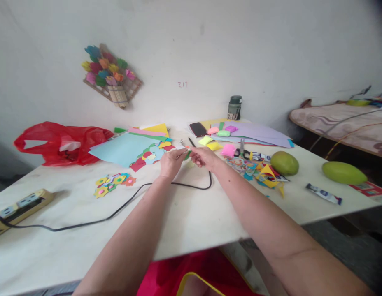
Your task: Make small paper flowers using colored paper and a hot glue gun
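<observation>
Both hands meet over the middle of the white table. My left hand [172, 163] has its fingertips pressed together at a small piece, and my right hand [203, 158] closes its fingers round the other side of it. Green and a bit of orange-red show between the fingertips; the piece is mostly hidden and too small to name. Coloured paper cut-outs [150, 155] lie just left of the hands. Further left is a group of small paper flowers [111, 187] with pink centres. Scissors [242, 149] and a pink packet [228, 150] rest to the right.
A black cable [129, 204] runs from a power strip [30, 205] under the hands. A red bag [61, 144] and paper sheets [119, 149] are at the back left. Paper scraps [265, 174], a green mango [284, 163], a glue tube [323, 194] and a phone [198, 129] are rightward.
</observation>
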Demonstrator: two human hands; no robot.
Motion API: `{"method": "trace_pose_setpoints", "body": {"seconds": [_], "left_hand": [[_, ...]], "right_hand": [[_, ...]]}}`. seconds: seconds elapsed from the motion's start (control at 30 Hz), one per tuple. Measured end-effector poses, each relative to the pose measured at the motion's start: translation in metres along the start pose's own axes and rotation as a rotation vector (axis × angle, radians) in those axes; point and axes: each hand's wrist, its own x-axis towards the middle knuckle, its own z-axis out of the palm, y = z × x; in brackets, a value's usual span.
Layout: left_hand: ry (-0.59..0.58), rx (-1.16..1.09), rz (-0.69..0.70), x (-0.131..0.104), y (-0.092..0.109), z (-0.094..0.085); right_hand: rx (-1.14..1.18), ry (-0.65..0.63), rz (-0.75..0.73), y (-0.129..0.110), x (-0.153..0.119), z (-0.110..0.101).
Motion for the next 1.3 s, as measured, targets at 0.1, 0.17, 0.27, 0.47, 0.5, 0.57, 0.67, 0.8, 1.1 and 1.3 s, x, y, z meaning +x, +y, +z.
{"method": "trace_pose_setpoints", "body": {"seconds": [0.1, 0.17, 0.27, 0.47, 0.5, 0.57, 0.67, 0.8, 1.1, 1.3], "left_hand": [[-0.05, 0.101, 0.132, -0.0023, 0.0063, -0.0017], [-0.105, 0.172, 0.185, -0.0033, 0.0097, -0.0021], [-0.183, 0.286, 0.246, -0.0033, 0.0111, -0.0016], [-0.277, 0.397, 0.318, -0.0025, 0.0068, -0.0008], [-0.274, 0.401, 0.316, -0.0025, 0.0061, -0.0011], [-0.259, 0.397, 0.312, -0.0026, 0.0051, -0.0017], [-0.24, 0.384, 0.324, -0.0023, 0.0053, -0.0027], [-0.199, 0.473, 0.403, -0.002, 0.0078, -0.003], [-0.112, 0.711, 0.659, 0.0001, 0.0054, -0.0011], [-0.035, 0.704, 0.734, 0.0015, 0.0037, 0.0017]], "right_hand": [[0.052, 0.012, 0.076, -0.0013, -0.0009, 0.002], [0.069, 0.02, 0.107, -0.0023, -0.0015, 0.0026], [0.062, 0.057, 0.092, -0.0027, -0.0015, 0.003], [0.045, 0.12, -0.025, -0.0008, 0.0017, 0.0011], [0.051, 0.128, -0.036, -0.0007, 0.0021, 0.0007], [0.067, 0.135, -0.057, -0.0009, 0.0023, 0.0001], [0.098, 0.101, -0.043, -0.0018, 0.0012, 0.0002], [0.094, 0.007, 0.125, -0.0026, -0.0004, 0.0022], [0.119, 0.0, 0.159, -0.0033, -0.0018, 0.0029], [0.133, -0.049, 0.162, -0.002, 0.0006, -0.0001]]}}
